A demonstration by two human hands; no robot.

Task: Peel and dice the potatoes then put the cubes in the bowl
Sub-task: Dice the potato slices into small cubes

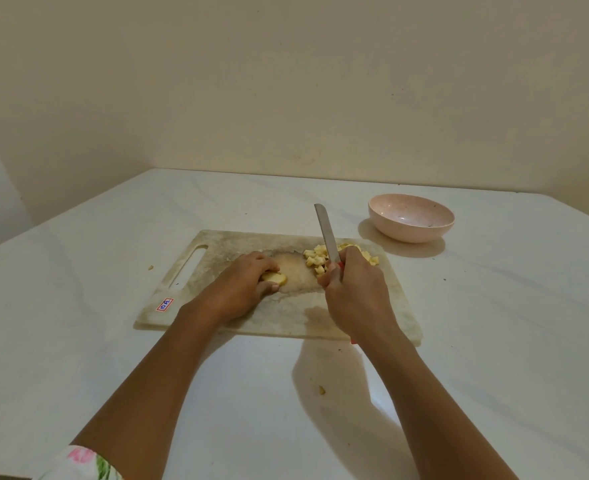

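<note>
Dim yellowish light, soft shadows, perhaps slight wide-angle bowing at the edges.

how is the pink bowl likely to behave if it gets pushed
The pink bowl looks nearly empty, so it probably slides easily on the smooth white table. Its wide, low, rounded shape suggests it may rock rather than tip over.

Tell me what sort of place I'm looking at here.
Probably a home kitchen or dining corner: a worn cutting board with diced potato, a pink bowl, on a white table against a bare wall.

Peeled potato piece [275,278]; cubes [315,259] heaped nearby; pink bowl [411,233] upright.
</note>
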